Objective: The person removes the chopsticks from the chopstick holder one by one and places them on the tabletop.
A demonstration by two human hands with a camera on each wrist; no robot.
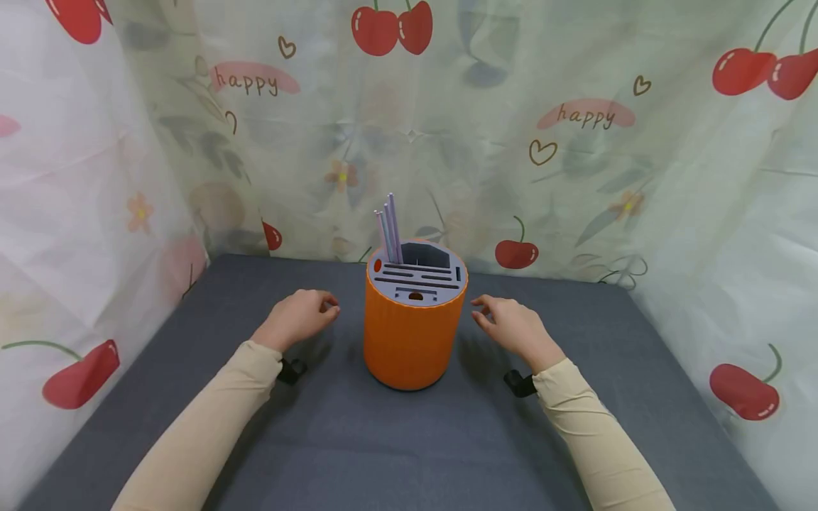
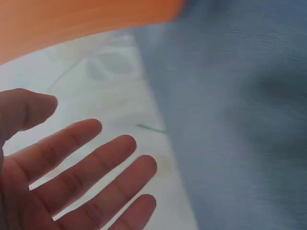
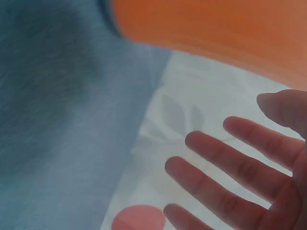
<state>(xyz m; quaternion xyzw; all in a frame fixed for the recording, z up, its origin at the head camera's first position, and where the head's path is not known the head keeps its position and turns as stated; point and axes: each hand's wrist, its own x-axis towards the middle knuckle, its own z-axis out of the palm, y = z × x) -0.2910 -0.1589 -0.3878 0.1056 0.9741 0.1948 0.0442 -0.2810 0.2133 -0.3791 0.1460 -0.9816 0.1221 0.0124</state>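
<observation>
An orange cylindrical holder point(image 1: 412, 348) stands upright mid-table, with a slotted grey lid point(image 1: 415, 292) on top. Several thin pale purple and bluish sticks point(image 1: 393, 231) rise from an opening at the lid's back left. To its left, my left hand point(image 1: 300, 316) hovers with loosely bent fingers, a gap between it and the orange wall. My right hand point(image 1: 511, 323) is on the opposite side, also apart from the holder. In both wrist views the fingers point(image 2: 81, 179) are spread and hold nothing; the orange wall point(image 3: 216, 28) fills the upper part. Whatever lies inside the holder is hidden.
Dark grey cloth covers the table point(image 1: 358, 454). A pale curtain point(image 1: 409, 142) printed with cherries and leaves hangs behind the table and along both sides. Dark wrist mounts point(image 1: 520, 383) stick out under the sleeves.
</observation>
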